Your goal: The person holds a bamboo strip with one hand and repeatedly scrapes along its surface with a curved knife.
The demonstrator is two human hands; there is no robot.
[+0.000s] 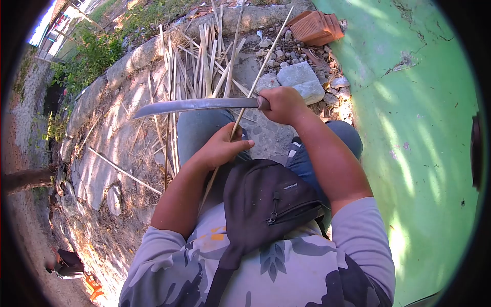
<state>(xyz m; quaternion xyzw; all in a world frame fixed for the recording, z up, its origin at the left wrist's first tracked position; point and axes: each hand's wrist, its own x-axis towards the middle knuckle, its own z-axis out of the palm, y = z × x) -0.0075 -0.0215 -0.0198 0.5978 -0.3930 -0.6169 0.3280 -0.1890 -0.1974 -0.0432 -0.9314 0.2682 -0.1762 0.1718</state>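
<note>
My right hand (282, 105) is closed round the handle of a machete (197, 105), whose long blade points left, roughly level across the view. A long, thin bamboo strip (269, 51) slants from beside my lap up to the upper right. My left hand (223, 146) grips that strip below the blade, thumb out to the right. Near the machete's handle, blade and strip cross; whether the edge bites into the strip I cannot tell. Beyond my knees lies a loose pile of split strips (204, 61) on the ground.
A pale stone block (300, 82) and orange hollow bricks (315, 27) lie ahead to the right, among rubble. The green wall (409, 128) runs along my right side. A black bag (271, 199) hangs on my chest. A single stick (124, 170) lies at left.
</note>
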